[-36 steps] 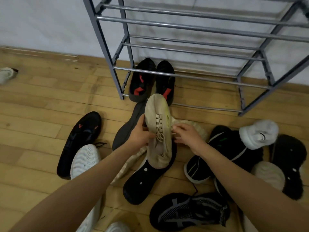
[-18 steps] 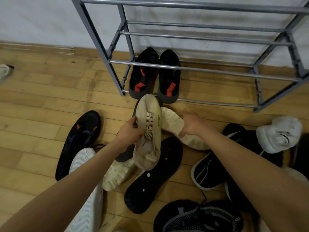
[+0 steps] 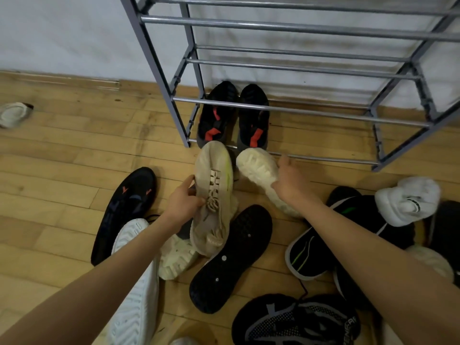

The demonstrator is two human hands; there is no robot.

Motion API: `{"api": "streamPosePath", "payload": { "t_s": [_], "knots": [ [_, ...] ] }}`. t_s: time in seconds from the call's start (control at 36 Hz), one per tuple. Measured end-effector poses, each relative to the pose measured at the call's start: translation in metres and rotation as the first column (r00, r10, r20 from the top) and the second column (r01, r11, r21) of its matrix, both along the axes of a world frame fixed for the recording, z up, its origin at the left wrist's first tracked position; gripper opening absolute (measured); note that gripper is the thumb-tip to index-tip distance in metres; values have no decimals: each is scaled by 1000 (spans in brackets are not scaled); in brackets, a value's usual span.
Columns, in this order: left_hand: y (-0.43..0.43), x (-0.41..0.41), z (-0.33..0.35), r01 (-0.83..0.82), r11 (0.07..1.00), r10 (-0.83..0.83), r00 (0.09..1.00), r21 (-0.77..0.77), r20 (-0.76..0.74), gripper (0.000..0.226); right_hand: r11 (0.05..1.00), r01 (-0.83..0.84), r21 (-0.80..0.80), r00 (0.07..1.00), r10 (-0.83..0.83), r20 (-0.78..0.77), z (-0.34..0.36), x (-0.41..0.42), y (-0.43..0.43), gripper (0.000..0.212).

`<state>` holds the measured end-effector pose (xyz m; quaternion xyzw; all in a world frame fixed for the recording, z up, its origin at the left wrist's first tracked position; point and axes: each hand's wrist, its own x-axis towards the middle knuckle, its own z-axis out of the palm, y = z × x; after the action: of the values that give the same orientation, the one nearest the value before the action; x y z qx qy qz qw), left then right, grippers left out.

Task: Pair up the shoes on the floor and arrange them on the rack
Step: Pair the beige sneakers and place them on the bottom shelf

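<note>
Gripping beige sneaker (image 3: 214, 195) by its laces, left hand (image 3: 181, 202) | right hand (image 3: 291, 183) fingers (image 3: 285, 163) curled round sole-up sneaker (image 3: 258, 168)

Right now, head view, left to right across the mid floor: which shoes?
stray white shoe → black shoe with orange marks → beige sneaker → cream-soled shoe → white sneaker

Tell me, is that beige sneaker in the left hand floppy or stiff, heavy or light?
Probably light: the left hand holds the beige sneaker up alone. Its upper looks knitted and creased, so likely soft; the thick lugged sole of the apparently matching shoe suggests a firmer base.
</note>
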<state>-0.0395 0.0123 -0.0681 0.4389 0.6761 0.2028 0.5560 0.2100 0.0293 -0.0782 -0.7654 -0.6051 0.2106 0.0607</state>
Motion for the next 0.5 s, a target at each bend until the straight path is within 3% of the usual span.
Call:
{"api": "streamPosePath", "payload": {
  "t_s": [0.14, 0.28, 0.39, 0.5],
  "knots": [
    [-6, -7, 6, -77, 997, 77, 997, 1, -3, 75, 950, -121, 288, 992, 104, 75, 17, 11, -18, 47],
    [-13, 2, 14, -33, 999, 33, 999, -11, 26, 73, 843, -366, 394, 918, 258, 301, 22, 24, -47, 62],
    [-21, 14, 19, 13, 1000, -13, 1000, 2, 24, 61, 750, -575, 326, 801, 435, 412, 16, 50, -80, 61],
    [-26, 23, 11, 60, 997, -60, 998, -50, -4, 74, 737, -646, 199, 744, 549, 381, 15, 70, -113, 54]
  ]
}}
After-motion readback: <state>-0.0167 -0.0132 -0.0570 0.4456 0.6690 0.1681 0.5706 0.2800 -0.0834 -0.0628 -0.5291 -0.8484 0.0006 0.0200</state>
